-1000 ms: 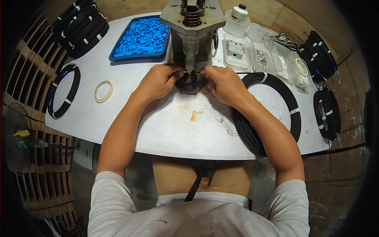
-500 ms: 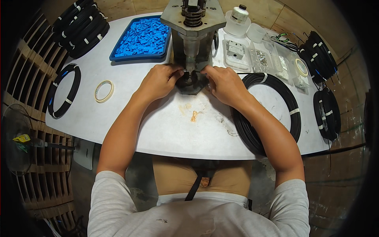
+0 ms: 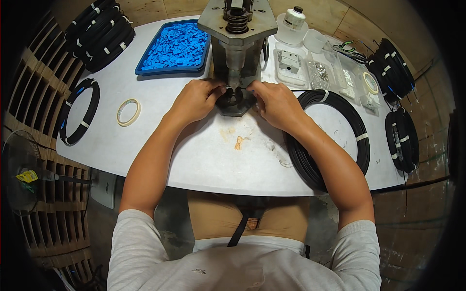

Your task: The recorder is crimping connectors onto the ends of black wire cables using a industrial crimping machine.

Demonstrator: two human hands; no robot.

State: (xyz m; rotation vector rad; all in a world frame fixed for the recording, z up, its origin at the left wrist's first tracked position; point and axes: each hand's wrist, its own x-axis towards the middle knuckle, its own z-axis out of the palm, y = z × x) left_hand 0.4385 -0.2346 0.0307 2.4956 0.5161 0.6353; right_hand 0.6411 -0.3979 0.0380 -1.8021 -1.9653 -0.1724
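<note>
Black cable coil (image 3: 360,122), thickly wound, white bands (image 3: 362,137)

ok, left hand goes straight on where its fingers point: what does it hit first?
Most likely the tooling at the foot of the metal press, just right of the left hand's fingertips. Depth unclear from this view; it may already touch.
</note>
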